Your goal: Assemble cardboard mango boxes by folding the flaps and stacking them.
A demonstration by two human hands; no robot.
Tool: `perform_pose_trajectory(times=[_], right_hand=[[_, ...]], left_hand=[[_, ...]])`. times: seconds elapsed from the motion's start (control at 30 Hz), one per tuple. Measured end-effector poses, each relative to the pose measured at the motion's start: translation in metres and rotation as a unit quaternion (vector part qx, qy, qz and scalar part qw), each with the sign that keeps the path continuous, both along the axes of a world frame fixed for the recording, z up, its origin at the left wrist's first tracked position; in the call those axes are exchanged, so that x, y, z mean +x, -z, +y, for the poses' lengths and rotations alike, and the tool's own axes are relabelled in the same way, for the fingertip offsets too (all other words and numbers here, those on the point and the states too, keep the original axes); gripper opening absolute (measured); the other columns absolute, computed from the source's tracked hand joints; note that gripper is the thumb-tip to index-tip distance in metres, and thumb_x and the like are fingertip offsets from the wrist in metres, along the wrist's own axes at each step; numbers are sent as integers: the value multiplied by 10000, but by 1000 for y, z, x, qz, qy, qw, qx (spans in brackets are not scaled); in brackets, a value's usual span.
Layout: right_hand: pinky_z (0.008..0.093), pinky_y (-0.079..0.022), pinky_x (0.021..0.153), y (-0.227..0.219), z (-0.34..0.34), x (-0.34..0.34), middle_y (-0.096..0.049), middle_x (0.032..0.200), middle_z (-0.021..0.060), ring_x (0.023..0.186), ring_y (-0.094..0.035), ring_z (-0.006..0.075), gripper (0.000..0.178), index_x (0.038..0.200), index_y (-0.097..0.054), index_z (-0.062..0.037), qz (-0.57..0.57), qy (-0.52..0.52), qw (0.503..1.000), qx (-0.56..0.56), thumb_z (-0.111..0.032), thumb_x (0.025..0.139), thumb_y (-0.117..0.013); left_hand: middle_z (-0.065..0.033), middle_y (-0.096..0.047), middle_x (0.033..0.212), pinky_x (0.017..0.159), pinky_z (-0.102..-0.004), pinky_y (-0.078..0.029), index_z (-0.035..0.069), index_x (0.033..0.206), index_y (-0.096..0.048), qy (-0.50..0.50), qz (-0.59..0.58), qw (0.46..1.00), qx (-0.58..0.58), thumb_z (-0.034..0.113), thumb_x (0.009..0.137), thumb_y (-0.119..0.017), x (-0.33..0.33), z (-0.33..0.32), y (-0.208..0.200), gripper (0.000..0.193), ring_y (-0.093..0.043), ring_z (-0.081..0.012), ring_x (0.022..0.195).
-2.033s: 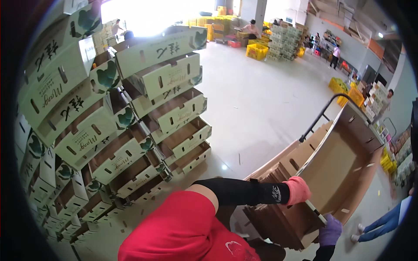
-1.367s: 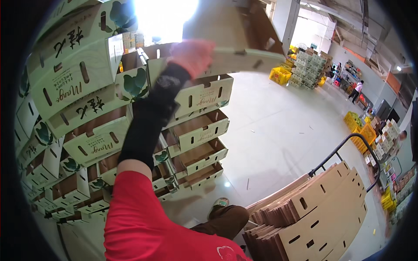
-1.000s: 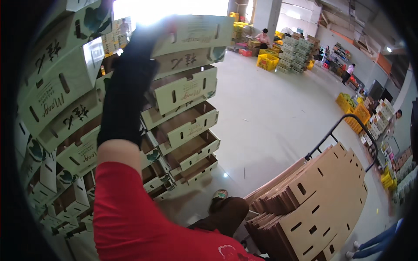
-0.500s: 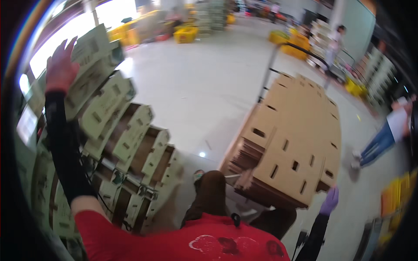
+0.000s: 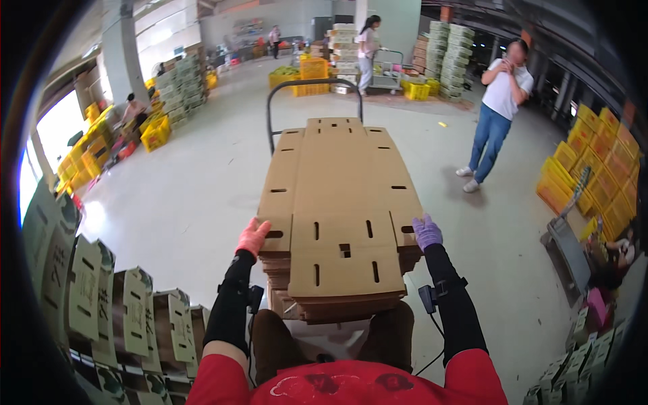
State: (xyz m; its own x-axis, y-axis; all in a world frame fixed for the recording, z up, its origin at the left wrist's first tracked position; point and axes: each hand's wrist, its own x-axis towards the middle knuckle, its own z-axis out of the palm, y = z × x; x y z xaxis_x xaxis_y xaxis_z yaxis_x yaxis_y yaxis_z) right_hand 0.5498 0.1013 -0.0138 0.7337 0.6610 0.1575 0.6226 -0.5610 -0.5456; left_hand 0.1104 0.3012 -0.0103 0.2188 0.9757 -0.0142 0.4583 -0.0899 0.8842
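A tall stack of flat brown cardboard box blanks (image 5: 345,182) with punched slots lies before me on a cart. My left hand (image 5: 252,237), in a pinkish-red glove, touches the stack's left edge beside a handle slot, fingers apart. At the opposite edge, my right hand (image 5: 428,233) in a purple glove rests its spread fingers against the cardboard. Neither hand has lifted a sheet. The undersides of the palms and whatever the thumbs touch are hidden. Beyond the stack rises the cart's dark push handle (image 5: 314,82).
Pale green printed boxes (image 5: 128,310) stand in rows at my left. A person (image 5: 498,101) in a white shirt stands ahead to the right. Yellow crates (image 5: 601,169) are piled at the far right, near a grey trolley (image 5: 568,246). Another person (image 5: 367,50) is beside a cart behind.
My view has swung right to face the cardboard stack. My left hand has left the pale green boxes for the stack's left edge. My right hand has moved onto its right edge.
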Motion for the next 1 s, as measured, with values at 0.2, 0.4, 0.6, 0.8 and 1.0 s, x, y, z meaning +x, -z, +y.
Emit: perform_pose_trajectory(times=[0.2,0.4,0.6,0.8,1.0], right_hand=[[378,-481,822,-11,-59,30,-633,998,207,911,-625,319,558,1216,-503,-21,-72,-94,993,1,-403,818,-591],[327,-497,681,-44,-104,-2,-648,805,136,698,-633,221,513,1159,-546,-37,216,-148,964,-42,-312,750,-688],[445,-481,699,-86,-98,-77,-644,822,156,790,-620,341,441,1211,-529,-121,-99,-146,983,-45,-303,816,-604],[376,-444,910,-80,-123,-45,-586,1121,99,1038,-571,273,310,1147,-581,-141,-47,-352,927,122,-168,838,-582],[465,-332,1013,-100,-74,-57,-536,907,44,991,-531,237,247,829,-550,-144,-455,-411,760,216,-343,722,-650]], left_hand=[[-226,-549,1209,938,-358,-413,-2,1343,-382,-15,147,986,73,423,797,-614,-32,-22,-27,730,-525,-299,1139],[-200,-617,1090,864,-348,-477,41,1388,-310,50,179,979,88,286,728,-699,-34,-66,-68,805,-610,-278,992],[-206,-628,1031,830,-362,-492,106,1259,-496,156,194,948,196,163,690,-657,18,-101,-111,594,-606,-351,961],[-178,-565,1152,894,-371,-475,87,1143,-594,410,12,912,19,178,704,-694,5,-109,-120,459,-581,-320,1023],[-58,-634,898,877,-401,-463,141,794,-606,388,370,670,513,361,679,-714,17,-112,-122,271,-593,-290,956]])
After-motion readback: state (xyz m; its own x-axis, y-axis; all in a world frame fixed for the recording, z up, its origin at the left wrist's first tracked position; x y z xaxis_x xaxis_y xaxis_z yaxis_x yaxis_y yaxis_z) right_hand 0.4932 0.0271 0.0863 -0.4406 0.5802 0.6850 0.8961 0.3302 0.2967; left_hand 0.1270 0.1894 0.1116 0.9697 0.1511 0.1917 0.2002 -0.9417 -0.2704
